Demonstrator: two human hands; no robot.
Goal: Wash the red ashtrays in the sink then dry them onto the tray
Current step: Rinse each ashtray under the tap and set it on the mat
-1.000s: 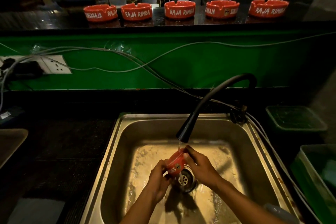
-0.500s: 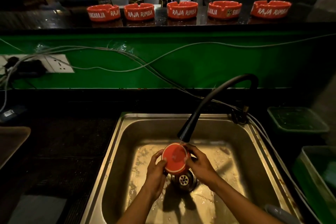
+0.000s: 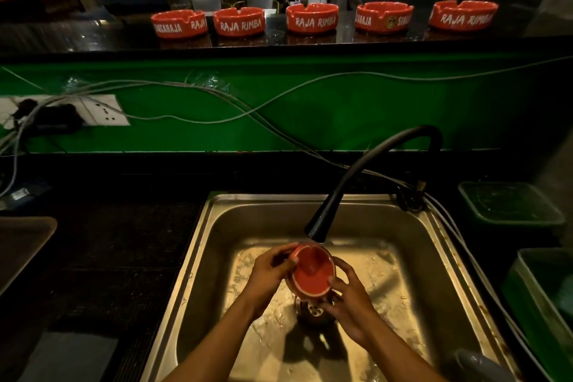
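A red ashtray (image 3: 311, 271) is held over the steel sink (image 3: 198, 245), just under the black tap spout (image 3: 316, 228), its flat red underside turned up toward me. My left hand (image 3: 269, 270) grips its left edge. My right hand (image 3: 348, 298) holds its lower right rim with curled fingers. Several more red ashtrays stand in a row on the dark upper counter, from the leftmost ashtray (image 3: 179, 24) to the rightmost ashtray (image 3: 463, 15). A tray corner (image 3: 21, 245) shows at the far left.
Grey cables (image 3: 217, 96) hang across the green wall (image 3: 341, 115) beside a white socket plate (image 3: 105, 110). Green plastic tubs (image 3: 508, 205) sit right of the sink. The drain (image 3: 314, 308) lies below my hands. A dark counter (image 3: 108, 257) lies left of the sink.
The ashtray went from on edge under the tap to underside up. Both hands have turned it and shifted slightly right.
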